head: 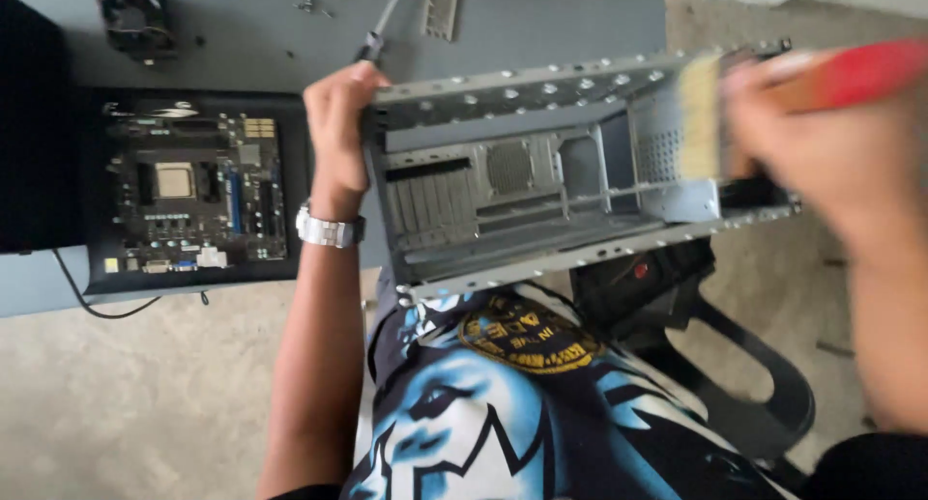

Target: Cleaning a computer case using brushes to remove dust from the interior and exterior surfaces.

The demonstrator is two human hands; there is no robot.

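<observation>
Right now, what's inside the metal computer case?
The metal computer case looks stripped: bare panels, a round vent grille and slot covers. The brush in the right hand covers its right end.

Matt grey sheet-metal computer case (541,181), pale-bristled brush (701,118) with glossy red handle, shiny metal wristwatch (329,231)

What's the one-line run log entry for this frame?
left hand: grips edge of empty computer case | right hand: holds red-handled brush, bristles at case's right end | motherboard: on table, apart

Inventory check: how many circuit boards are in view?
1: the motherboard, lying on a black mat left of the left hand. The metal case looks stripped; parts of it are hidden.
</observation>
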